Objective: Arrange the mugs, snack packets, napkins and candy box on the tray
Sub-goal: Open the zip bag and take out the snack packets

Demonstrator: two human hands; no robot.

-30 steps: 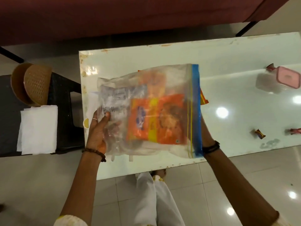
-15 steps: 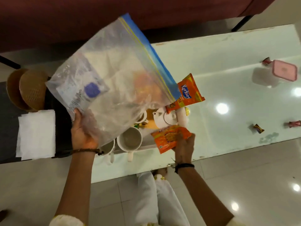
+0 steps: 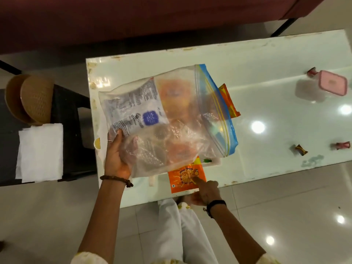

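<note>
The left hand point(image 3: 118, 155) grips a clear zip bag point(image 3: 167, 119) over the counter point(image 3: 266, 96). Just below the bag, the right hand point(image 3: 206, 191) pinches an orange snack packet point(image 3: 185, 176).

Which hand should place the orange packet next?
Right. The right hand already has its fingers on the orange packet at the table's near edge; the left hand is busy holding the bag.

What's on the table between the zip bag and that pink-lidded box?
In the head view, only an orange snack packet poking out beside the zip bag; from there to the pink-lidded box the table is bare.
</note>
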